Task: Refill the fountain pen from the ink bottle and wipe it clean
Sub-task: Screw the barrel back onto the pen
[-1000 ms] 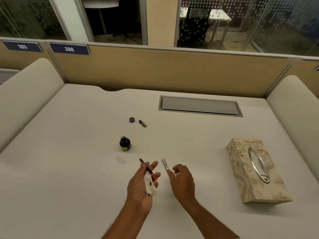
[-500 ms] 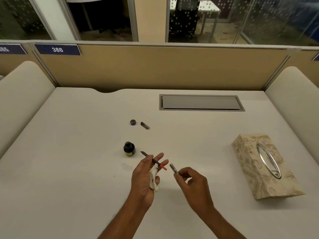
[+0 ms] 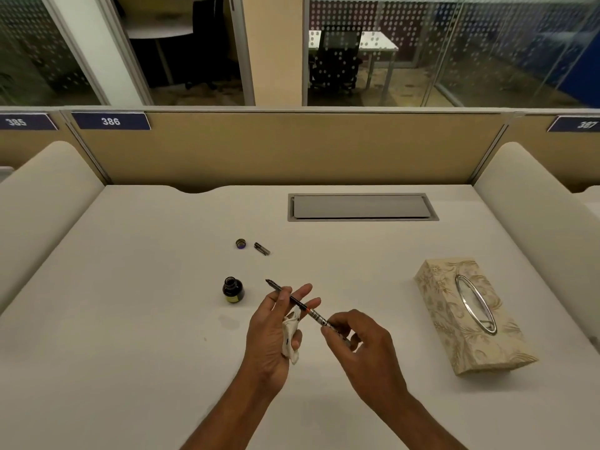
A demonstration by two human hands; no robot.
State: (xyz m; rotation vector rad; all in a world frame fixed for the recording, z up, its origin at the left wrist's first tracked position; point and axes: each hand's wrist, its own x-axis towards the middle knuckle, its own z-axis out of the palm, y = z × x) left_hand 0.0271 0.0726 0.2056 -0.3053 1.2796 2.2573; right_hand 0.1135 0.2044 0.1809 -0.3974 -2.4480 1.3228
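My left hand (image 3: 271,332) holds the dark front section of the fountain pen (image 3: 285,292) between thumb and fingers, nib pointing up and left, and keeps a crumpled, ink-stained white tissue (image 3: 290,336) against the palm. My right hand (image 3: 360,344) pinches the silver pen barrel (image 3: 319,318), its end meeting the orange-tipped rear of the front section. The open ink bottle (image 3: 232,290) stands upright on the white desk (image 3: 130,303), just left of my left hand.
The bottle's cap (image 3: 240,244) and the pen's cap (image 3: 262,248) lie side by side farther back. A patterned tissue box (image 3: 467,315) sits at the right. A grey cable hatch (image 3: 362,206) is set into the desk near the partition (image 3: 292,147).
My right hand picked the silver barrel up off the desk and brought it to the rear of the pen section held in my left hand. Both hands rose slightly.
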